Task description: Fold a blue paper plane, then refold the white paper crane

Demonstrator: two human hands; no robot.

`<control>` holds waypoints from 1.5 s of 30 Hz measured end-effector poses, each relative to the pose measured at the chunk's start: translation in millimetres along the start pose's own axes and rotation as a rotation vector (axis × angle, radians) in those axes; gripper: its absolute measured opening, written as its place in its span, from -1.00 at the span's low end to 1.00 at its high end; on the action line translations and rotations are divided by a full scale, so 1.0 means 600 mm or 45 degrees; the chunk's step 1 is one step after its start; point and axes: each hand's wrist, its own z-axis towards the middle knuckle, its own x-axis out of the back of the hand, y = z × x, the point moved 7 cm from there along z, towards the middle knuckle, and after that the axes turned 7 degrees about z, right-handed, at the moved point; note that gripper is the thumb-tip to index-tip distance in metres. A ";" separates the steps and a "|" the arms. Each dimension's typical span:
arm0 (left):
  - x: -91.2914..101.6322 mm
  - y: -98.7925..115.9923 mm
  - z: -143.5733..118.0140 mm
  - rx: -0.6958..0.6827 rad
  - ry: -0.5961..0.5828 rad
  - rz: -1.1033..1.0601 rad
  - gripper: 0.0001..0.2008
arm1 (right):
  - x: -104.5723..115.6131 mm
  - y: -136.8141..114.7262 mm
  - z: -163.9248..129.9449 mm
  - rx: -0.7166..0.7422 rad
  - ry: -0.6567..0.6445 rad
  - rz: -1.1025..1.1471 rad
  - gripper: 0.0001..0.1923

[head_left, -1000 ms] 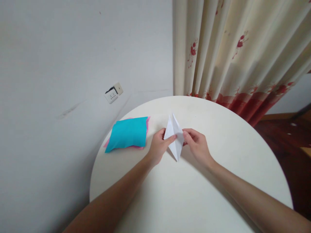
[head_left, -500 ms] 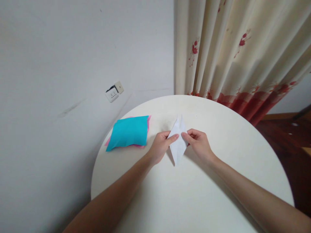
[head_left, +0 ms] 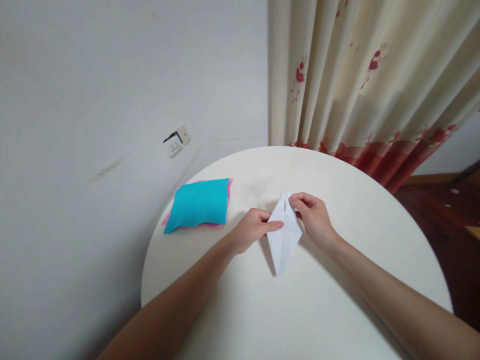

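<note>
A white folded paper (head_left: 284,245), diamond-shaped with two narrow points at its far end, is held just above the round table. My left hand (head_left: 252,228) pinches its left side, the thumb lying across the front and the fingers behind. With thumb and forefinger, my right hand (head_left: 313,215) grips the paper near the right-hand upper point; its other fingers are curled. The lower tip of the paper points toward me.
The round white table (head_left: 337,290) stands close to the wall. On its left side lie blue sheets (head_left: 200,204) over pink sheets (head_left: 165,220). A wall socket (head_left: 173,146) is behind, and a flowered curtain (head_left: 360,75) hangs at the far right.
The paper has come nearer to me and slightly right. My right hand has shifted from the paper's right side up to its upper right point; my left hand keeps its pinch.
</note>
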 end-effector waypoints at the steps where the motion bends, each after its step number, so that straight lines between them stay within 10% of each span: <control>1: -0.001 0.000 0.000 0.000 -0.007 0.002 -0.67 | 0.000 -0.002 0.000 0.006 0.008 -0.009 -0.79; 36: 0.079 0.019 0.002 -0.254 0.686 -0.219 -0.69 | -0.064 0.022 -0.046 -0.165 -0.676 -0.358 -0.65; 45: 0.058 0.016 0.008 -0.183 0.437 -0.187 -0.58 | -0.058 0.023 -0.038 -0.140 -0.593 -0.355 -0.67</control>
